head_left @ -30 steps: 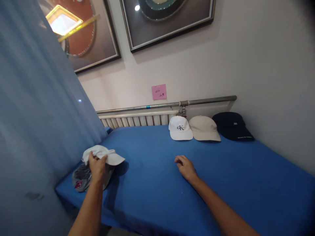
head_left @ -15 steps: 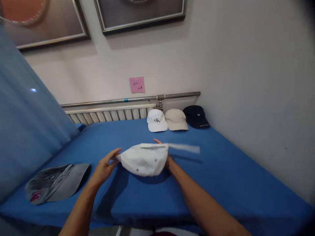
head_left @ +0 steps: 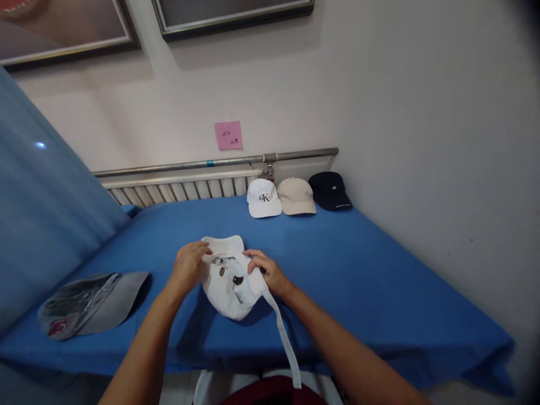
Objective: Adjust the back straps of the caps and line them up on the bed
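Observation:
Both hands hold a white cap (head_left: pixel 223 298) turned so its inside faces me, its brim (head_left: pixel 225 246) pointing away. My left hand (head_left: pixel 188 265) grips the left edge beside the brim. My right hand (head_left: pixel 270 273) is closed on the right edge, thumb partly hidden. From that side a long white strap (head_left: pixel 283 332) hangs loose past the table's front edge. Dark metal pieces show inside the cap. To the left, a grey cap (head_left: pixel 95 304) with a red patch lies on its side, touched by neither hand.
A blue cloth (head_left: pixel 358 298) covers the table. Along its back stand a white cap with black letters (head_left: pixel 264 198), a beige cap (head_left: pixel 296 197) and a dark navy cap (head_left: pixel 330 191). Behind are a radiator (head_left: pixel 181 188) and pipe; a blue curtain (head_left: pixel 50 185) hangs left.
The white cap has been turned over, so its inside now shows and the brim points away. The strap, stretched out to the right before, now hangs down towards me.

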Demonstrator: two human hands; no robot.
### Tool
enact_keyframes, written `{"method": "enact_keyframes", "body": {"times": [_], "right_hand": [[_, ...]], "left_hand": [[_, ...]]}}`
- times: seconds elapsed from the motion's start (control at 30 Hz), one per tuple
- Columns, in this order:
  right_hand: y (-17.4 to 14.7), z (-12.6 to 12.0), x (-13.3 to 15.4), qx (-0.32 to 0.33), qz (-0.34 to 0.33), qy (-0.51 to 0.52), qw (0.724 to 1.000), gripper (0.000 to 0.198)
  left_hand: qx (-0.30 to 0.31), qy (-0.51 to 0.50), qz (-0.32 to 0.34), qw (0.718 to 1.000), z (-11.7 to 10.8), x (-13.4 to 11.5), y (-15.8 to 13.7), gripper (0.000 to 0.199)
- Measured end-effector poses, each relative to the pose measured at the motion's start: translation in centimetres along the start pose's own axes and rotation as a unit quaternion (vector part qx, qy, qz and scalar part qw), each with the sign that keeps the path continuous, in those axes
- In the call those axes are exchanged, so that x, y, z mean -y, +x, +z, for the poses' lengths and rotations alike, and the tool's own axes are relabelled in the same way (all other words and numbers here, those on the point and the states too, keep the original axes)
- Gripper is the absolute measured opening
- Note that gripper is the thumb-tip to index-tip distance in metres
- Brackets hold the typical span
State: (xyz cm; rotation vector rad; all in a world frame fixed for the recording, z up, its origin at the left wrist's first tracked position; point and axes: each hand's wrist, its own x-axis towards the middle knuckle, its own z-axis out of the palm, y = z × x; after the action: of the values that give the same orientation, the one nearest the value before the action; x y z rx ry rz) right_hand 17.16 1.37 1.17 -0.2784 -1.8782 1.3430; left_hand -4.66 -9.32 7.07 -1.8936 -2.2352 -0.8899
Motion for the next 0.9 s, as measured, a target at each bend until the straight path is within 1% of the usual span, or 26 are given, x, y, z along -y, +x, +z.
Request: {"method": "enact_keyframes", "body": {"times": [0.07,0.1,0.17,0.2,0.27,0.3,0.37,0.47,0.57,0.67,0.8,0.9], "right_hand": [[-0.1,0.3,0.2,0.002,-0.021,-0.026,0.999,0.008],[-0.2,0.4,0.2,0.002,-0.030,-0.040,0.999,0.009],[-0.3,0.4,0.2,-0.001,-0.047,-0.068,0.997,0.011],[-0.5,0.4,0.2,-0.001,-0.055,-0.083,0.995,0.012],[-1.1,0.1,0.1,0.006,-0.070,-0.114,0.991,0.015],[-1.4,0.0,0.0,0.012,-0.075,-0.128,0.989,0.016],[-2.3,-0.2,-0.2,0.022,-0.081,-0.151,0.985,0.020],[-3.2,-0.1,-0.5,0.026,-0.077,-0.174,0.981,0.025],[-2.9,0.3,-0.9,0.016,-0.063,-0.193,0.979,0.026],[-1.4,0.4,-1.6,-0.003,-0.045,-0.217,0.975,0.024],[1.7,-0.4,-3.1,-0.042,-0.021,-0.254,0.966,0.022],[4.1,-1.4,-4.8,-0.077,-0.002,-0.272,0.959,0.019]], "left_hand": [[0.035,0.001,0.031,0.999,-0.7,-2.4,-0.5,0.028],[0.088,0.018,0.053,0.994,-0.9,-3.6,-0.8,0.027],[0.162,0.057,0.055,0.984,-0.7,-5.4,-1.2,0.028],[0.181,0.065,0.053,0.980,-0.4,-6.0,-1.4,0.025],[0.198,0.072,0.040,0.977,0.2,-6.3,-1.7,0.014],[0.199,0.072,0.033,0.977,0.3,-6.1,-1.9,0.009],[0.192,0.070,0.012,0.979,0.3,-5.2,-2.2,0.008],[0.164,0.060,-0.048,0.984,-0.4,-3.4,-2.5,0.004],[0.145,0.021,-0.101,0.984,-0.7,-1.9,-2.4,0.013],[0.108,-0.026,-0.129,0.985,0.3,-0.8,-1.4,0.019],[0.044,-0.078,-0.148,0.985,2.5,0.3,1.3,0.021],[0.039,-0.126,-0.142,0.981,3.6,0.9,3.8,0.022]]}}
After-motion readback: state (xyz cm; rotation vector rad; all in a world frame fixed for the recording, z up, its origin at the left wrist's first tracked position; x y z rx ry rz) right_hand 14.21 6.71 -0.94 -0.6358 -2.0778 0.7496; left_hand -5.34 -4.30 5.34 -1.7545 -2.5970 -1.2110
